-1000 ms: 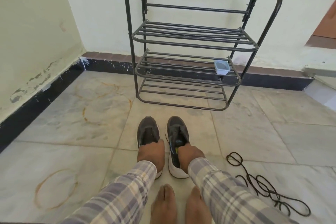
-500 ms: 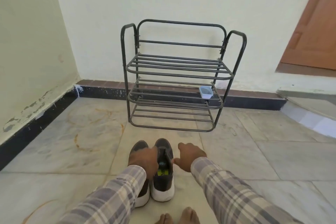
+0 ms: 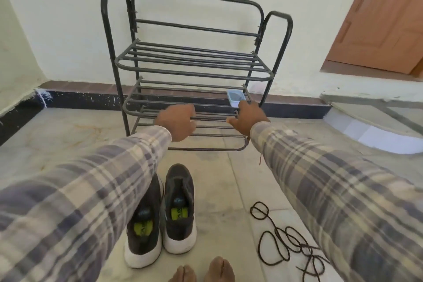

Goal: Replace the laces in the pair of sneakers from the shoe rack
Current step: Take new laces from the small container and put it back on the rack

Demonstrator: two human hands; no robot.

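Note:
Two dark grey sneakers with white soles stand side by side on the floor without laces, the left sneaker (image 3: 143, 236) partly behind my left sleeve, the right sneaker (image 3: 179, 208) in full view. Black laces (image 3: 286, 240) lie in loose coils on the floor to their right. Both arms stretch out over the shoes to the black metal shoe rack (image 3: 194, 64). My left hand (image 3: 177, 121) hovers at the middle shelf's front bar with loosely curled fingers and holds nothing. My right hand (image 3: 248, 118) reaches with its fingertips close to a small white container (image 3: 235, 98) on that shelf.
The rack stands against a cream wall with a dark skirting. A brown wooden door (image 3: 377, 18) is at the upper right above a raised step (image 3: 377, 126). My bare feet (image 3: 201, 270) are at the bottom edge, just behind the sneakers. The floor is pale marble tile.
Both hands have left the sneakers and moved up and forward to the rack's middle shelf. The sneakers stay on the floor.

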